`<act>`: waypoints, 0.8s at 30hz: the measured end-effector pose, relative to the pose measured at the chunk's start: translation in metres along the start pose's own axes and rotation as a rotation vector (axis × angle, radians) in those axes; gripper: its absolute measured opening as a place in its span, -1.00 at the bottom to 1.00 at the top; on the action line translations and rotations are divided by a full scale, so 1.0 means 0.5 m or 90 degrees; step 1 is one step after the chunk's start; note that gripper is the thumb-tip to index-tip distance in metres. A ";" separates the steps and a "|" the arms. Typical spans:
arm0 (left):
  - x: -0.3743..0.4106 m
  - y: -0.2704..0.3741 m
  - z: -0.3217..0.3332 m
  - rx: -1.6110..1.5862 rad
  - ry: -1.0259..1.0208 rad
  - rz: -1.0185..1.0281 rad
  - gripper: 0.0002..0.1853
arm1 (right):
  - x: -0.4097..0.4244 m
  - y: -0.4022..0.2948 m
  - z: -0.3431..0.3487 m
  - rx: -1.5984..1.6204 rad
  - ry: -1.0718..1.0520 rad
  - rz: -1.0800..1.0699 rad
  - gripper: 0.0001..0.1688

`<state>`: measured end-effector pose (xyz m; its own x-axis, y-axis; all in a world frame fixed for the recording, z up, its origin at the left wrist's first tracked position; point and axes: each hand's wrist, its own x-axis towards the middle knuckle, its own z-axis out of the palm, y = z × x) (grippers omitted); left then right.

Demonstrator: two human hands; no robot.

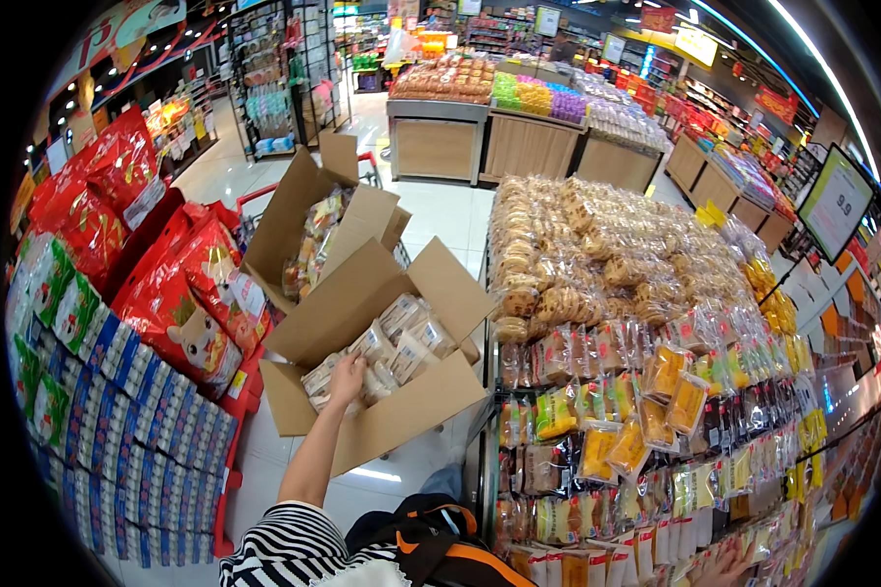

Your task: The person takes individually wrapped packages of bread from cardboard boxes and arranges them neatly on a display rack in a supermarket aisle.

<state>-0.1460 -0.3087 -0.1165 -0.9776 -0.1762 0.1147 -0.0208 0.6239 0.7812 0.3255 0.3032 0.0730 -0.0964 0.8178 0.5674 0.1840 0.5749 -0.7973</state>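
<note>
My left hand (347, 378) reaches from a striped sleeve into an open cardboard box (404, 447). Its fingers rest on clear-wrapped white packs (382, 352) inside; whether they grip one is hard to tell. Far to the lower right, my right hand (730, 565) is partly in view among upright wrapped bakery packs (763, 536). The packs and the picture's dark rim hide much of its fingers. Between the hands, several loose yellow cake packs (653, 425) lie on top of the display rows.
Behind the open box is a second cardboard box (286, 198) with wrapped goods. Red gift bags (191, 323) and stacked blue-and-white packs (139, 418) stand left. Bagged cookies (595, 249) fill the display's far part. A price sign (837, 202) rises at right.
</note>
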 end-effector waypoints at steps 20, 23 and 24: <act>0.120 0.117 -0.022 0.186 -0.390 0.106 -0.23 | -0.205 -0.192 0.045 0.264 -0.015 0.244 -0.71; 0.108 0.149 -0.031 0.173 -0.408 0.029 -0.10 | -0.221 -0.171 0.065 0.234 -0.110 0.258 -0.74; 0.108 0.153 -0.024 0.176 -0.412 0.008 -0.07 | -0.232 -0.169 0.080 0.090 -0.058 0.241 -0.74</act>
<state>-0.1978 -0.2797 -0.0433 -0.9048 0.2666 -0.3322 0.0224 0.8087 0.5878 0.2820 0.1607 0.0662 -0.1345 0.9676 0.2138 0.0874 0.2265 -0.9701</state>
